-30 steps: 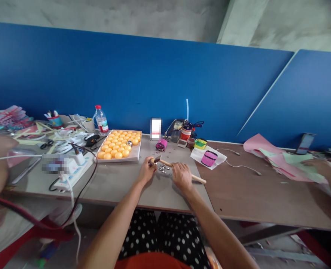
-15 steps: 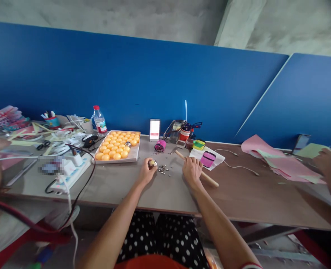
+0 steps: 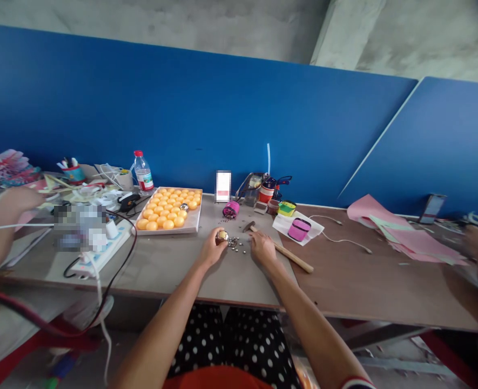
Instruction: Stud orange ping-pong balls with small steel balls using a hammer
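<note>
My left hand (image 3: pixel 212 249) is closed around a small ball (image 3: pixel 222 235) whose pale yellow middle shows inside a shiny silver surround. Just right of it, small silver metal pieces (image 3: pixel 234 243) lie loose in a pile on the table. On the far side of that pile from the ball, my right hand (image 3: pixel 263 249) is low over the tabletop, fingers stretched forward and apart. A hammer (image 3: pixel 293 257) with a wooden handle lies beside and partly behind the right hand, its metal head (image 3: pixel 249 226) pointing away from me.
A white tray (image 3: pixel 198 221) of orange balls stands left, one silver ball (image 3: pixel 184 206) among them. A pink pouch (image 3: pixel 231 209) lies with small metal pieces at its mouth. A power strip (image 3: pixel 101 254) and cables are further left. Co-workers' hands (image 3: pixel 24 199) show at both sides.
My right hand has let go of the hammer and moved left toward the loose metal pieces. The hammer now lies on the table. My left hand keeps the ball in place.
</note>
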`<action>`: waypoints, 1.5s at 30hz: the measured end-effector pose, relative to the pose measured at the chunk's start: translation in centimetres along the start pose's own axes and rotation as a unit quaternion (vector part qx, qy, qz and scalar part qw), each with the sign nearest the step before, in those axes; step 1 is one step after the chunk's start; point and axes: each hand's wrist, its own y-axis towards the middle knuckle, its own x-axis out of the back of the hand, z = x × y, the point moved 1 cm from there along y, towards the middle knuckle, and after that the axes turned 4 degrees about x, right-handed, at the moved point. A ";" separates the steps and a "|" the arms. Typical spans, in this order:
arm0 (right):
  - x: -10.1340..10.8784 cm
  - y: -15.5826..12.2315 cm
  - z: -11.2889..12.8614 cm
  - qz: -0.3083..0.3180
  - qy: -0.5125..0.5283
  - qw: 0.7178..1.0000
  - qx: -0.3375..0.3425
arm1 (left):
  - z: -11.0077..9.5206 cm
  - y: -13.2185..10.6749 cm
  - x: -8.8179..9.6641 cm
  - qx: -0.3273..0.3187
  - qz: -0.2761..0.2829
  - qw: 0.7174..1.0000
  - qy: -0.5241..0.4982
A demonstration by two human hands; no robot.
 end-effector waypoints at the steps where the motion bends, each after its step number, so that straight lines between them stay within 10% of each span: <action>1: -0.2 0.1 0.2 0.012 0.006 1.000 0.003 | -0.1 -0.1 0.0 -0.004 0.004 1.000 0.001; 8: -1.0 1.1 0.5 0.036 0.030 0.998 -0.033 | -0.7 -0.3 0.2 -0.005 0.024 1.000 0.013; 19: -1.4 1.6 -0.3 -0.130 0.244 0.951 -0.141 | -1.3 -0.4 0.3 0.010 0.016 1.000 -0.004; 32: 0.2 2.9 4.5 0.045 0.711 0.688 -0.138 | -0.6 -0.2 0.1 0.042 0.039 0.993 -0.108; 45: -1.4 2.9 6.1 0.096 0.773 0.615 -0.120 | -1.2 -1.0 0.4 0.129 0.022 0.973 -0.191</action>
